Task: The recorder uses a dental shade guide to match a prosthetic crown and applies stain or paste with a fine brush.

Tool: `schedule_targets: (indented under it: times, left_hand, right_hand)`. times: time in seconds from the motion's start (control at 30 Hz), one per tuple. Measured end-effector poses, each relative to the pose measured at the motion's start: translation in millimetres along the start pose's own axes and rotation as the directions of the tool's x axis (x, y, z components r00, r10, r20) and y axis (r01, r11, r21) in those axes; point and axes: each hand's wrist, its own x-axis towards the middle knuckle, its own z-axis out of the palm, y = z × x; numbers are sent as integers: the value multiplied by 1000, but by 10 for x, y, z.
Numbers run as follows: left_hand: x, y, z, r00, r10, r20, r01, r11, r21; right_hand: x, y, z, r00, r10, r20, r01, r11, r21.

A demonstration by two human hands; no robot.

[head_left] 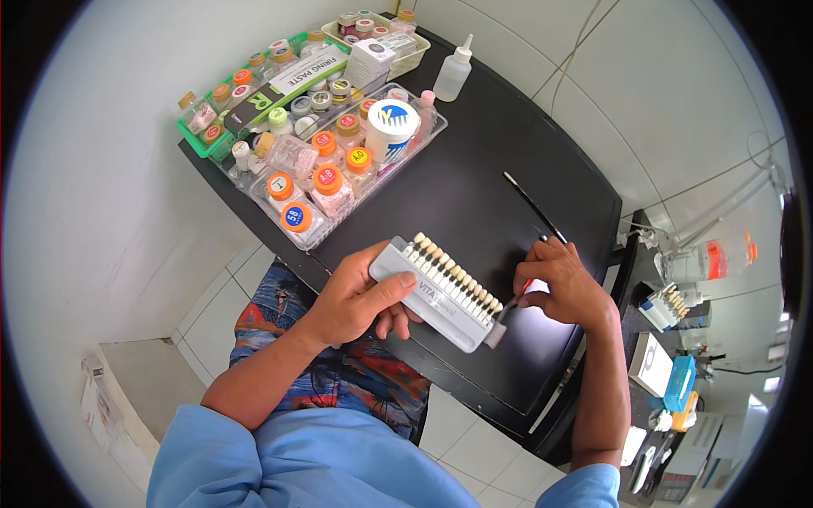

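Note:
My left hand (364,292) is wrapped round one end of a grey dental shade guide (436,296), thumb on its front. A row of tooth-coloured tabs stands along the guide's upper edge. My right hand (559,284) is closed on a small brush (497,333) with red showing on its handle. The brush's pale bristles are at the guide's right end; whether they touch it I cannot tell. Beyond my right hand, a thin black stick-like tool with a pale tip (533,206) lies on the black table (440,199).
A clear tray (356,207) of orange-capped jars and a white tub (392,129) stands at the back left. Behind it are a green basket (197,146) and a cream basket (412,61). A squeeze bottle (453,74) stands by the wall. A cluttered counter (631,360) runs along the right.

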Motion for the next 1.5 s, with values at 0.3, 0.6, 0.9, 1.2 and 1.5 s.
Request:
schedule_targets:
  times: [0.3, 0.6, 0.9, 1.2, 1.5]
  left_hand:
    - [26, 69, -64, 973, -134, 186, 133, 991, 15]
    - [109, 141, -109, 914, -265, 306, 246, 964, 99]
    - [82, 140, -121, 890, -301, 343, 295, 953, 70]
    - [89, 131, -131, 884, -297, 363, 286, 955, 84]
    - [90, 125, -147, 871, -305, 385, 297, 951, 82]
  right_hand:
    - [120, -224, 70, 847, 344, -405, 5, 757, 653]
    - [289, -716, 206, 941, 11, -339, 160, 866, 473]
    - [327, -537, 139, 905, -102, -413, 186, 968, 169]
    - [351, -461, 106, 887, -97, -452, 121, 992, 24]
    - [366, -512, 95, 858, -113, -501, 93, 994, -66]
